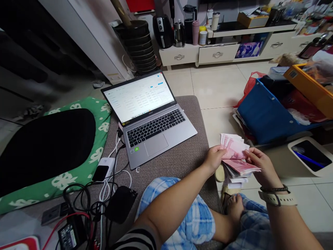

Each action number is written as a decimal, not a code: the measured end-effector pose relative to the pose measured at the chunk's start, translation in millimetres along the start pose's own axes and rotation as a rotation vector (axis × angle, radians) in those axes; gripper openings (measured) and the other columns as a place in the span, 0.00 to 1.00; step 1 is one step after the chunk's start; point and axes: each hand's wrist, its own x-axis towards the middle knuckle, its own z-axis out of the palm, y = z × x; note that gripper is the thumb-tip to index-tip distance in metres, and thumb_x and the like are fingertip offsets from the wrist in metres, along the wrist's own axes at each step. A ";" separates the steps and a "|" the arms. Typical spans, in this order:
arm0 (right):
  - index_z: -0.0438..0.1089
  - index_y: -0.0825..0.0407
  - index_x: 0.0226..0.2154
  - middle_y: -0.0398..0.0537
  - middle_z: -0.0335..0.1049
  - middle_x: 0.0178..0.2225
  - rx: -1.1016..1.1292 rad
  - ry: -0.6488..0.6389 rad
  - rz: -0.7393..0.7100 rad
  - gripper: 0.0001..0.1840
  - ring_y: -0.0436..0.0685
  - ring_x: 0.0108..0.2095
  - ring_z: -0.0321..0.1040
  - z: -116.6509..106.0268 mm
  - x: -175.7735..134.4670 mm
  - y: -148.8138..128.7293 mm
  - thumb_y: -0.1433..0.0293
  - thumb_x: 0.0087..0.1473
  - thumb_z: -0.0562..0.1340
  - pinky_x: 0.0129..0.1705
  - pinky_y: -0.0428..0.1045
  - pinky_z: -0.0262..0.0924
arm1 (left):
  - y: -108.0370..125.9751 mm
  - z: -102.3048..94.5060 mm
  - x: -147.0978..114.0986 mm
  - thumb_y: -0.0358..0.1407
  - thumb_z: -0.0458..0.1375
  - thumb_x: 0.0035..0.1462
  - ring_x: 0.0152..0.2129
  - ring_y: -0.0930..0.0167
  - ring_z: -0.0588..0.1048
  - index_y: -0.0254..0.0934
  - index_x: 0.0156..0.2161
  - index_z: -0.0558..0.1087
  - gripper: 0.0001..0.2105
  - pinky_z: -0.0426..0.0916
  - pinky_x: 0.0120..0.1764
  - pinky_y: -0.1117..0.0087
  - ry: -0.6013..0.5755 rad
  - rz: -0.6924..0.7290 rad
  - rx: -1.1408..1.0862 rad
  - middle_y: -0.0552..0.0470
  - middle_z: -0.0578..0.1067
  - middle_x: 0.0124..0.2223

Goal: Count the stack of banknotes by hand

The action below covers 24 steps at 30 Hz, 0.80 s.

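Pink banknotes [234, 147] are fanned out between my two hands, above the floor just past the sofa's edge. My left hand [213, 158] grips their left side, thumb on top. At their right side, my right hand [260, 163] pinches the notes between thumb and fingers. More folded notes and white paper slips [238, 175] hang below the fan; which hand carries them I cannot tell. An open silver laptop [156, 125] with a lit screen rests on the grey sofa [192, 107], left of my hands.
Tangled cables [101, 198], a white power bank [106, 166] and a black pouch [121, 205] lie beside my leg. A green cushion [100, 139] is at left. To the right stand a blue bin [262, 111] and a beige trash can [281, 156]. A white cabinet [187, 55] lines the back wall.
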 end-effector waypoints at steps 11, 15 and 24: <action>0.69 0.51 0.25 0.38 0.61 0.19 -0.015 -0.028 -0.023 0.17 0.45 0.18 0.53 -2.6 -0.7 1.1 0.59 0.41 0.74 0.18 0.43 0.47 | 6.1 3.4 -3.0 0.44 0.65 0.44 0.29 0.67 0.73 0.33 0.27 0.76 0.14 0.65 0.40 0.67 0.024 0.036 -0.036 0.51 0.76 0.26; 0.69 0.50 0.26 0.39 0.67 0.21 -0.004 -0.031 -0.039 0.17 0.48 0.20 0.59 -0.7 -2.8 -0.1 0.60 0.40 0.74 0.21 0.44 0.52 | 10.1 5.0 -3.4 0.45 0.65 0.43 0.28 0.68 0.72 0.33 0.27 0.77 0.14 0.65 0.39 0.67 0.052 0.030 -0.082 0.52 0.75 0.24; 0.69 0.50 0.27 0.39 0.67 0.22 0.030 -0.042 -0.036 0.16 0.48 0.21 0.61 0.2 -4.2 -0.8 0.61 0.41 0.74 0.22 0.44 0.54 | 9.7 4.8 -2.6 0.43 0.65 0.44 0.28 0.68 0.72 0.33 0.27 0.77 0.13 0.64 0.39 0.68 0.049 0.028 -0.084 0.51 0.76 0.26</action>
